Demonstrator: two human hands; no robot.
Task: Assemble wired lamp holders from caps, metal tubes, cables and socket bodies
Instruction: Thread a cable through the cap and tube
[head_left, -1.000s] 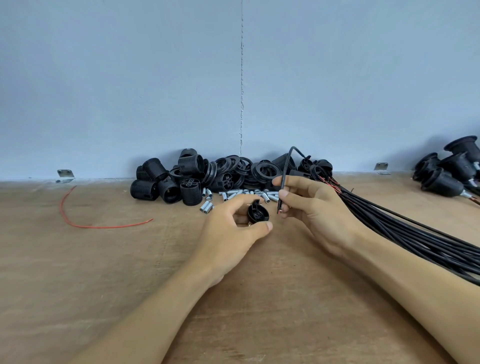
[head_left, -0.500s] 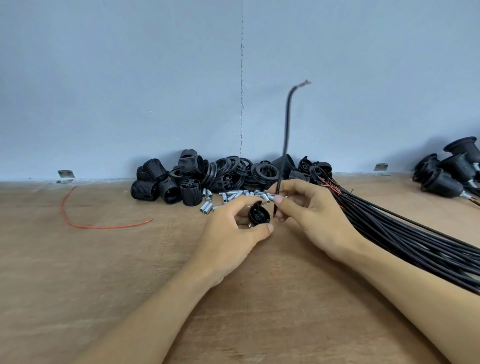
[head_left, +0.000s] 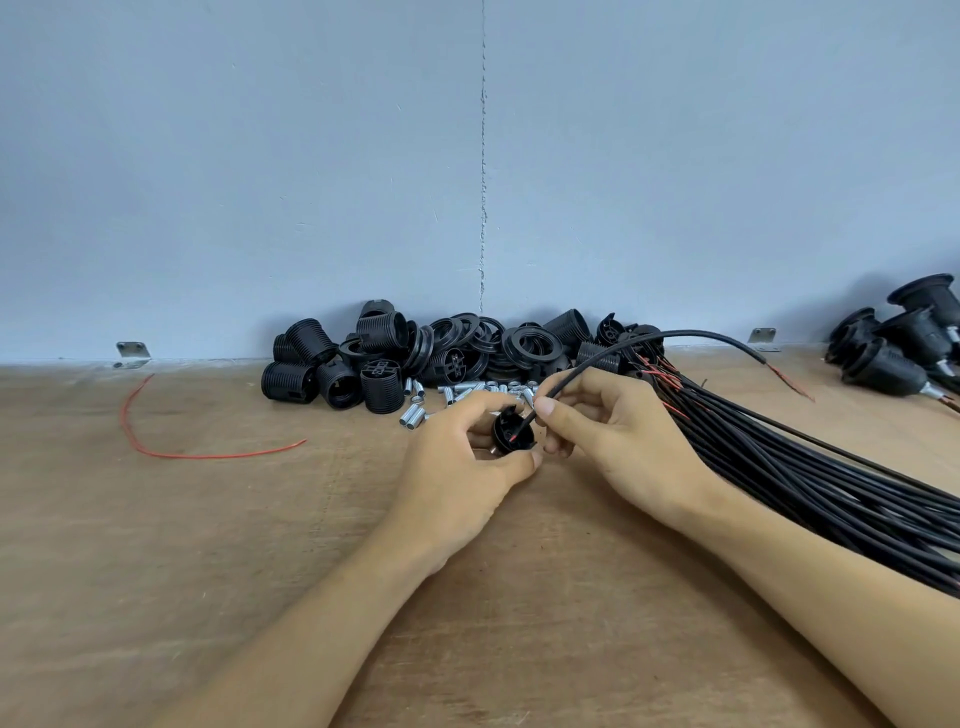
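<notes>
Cap of black round plastic (head_left: 513, 429), open side toward the camera, gripped between thumb and curled fingers of left hand (head_left: 457, 467), over the middle of the light brown wooden tabletop (head_left: 208, 545). Thin black sheathed cable (head_left: 675, 336) pinched between thumb and forefinger of right hand (head_left: 618, 441), just beside the left hand; short stripped end with red core poking into the cap's middle. Rest of that cable arching up and rightward, ending in bare reddish strands well beyond the right hand. Under the right forearm, thick bundle of black cables (head_left: 810, 478) running off toward the right edge, red tips near the knuckles. Behind both hands, against the pale blue wall (head_left: 260, 182): heap of black ribbed socket bodies and rings (head_left: 374, 358), with small silver metal tubes (head_left: 457, 391) scattered just in front of it. Loose curved red wire (head_left: 208, 456) lying well to the left. Cluster of assembled black lamp holders (head_left: 893, 353) at far right.
</notes>
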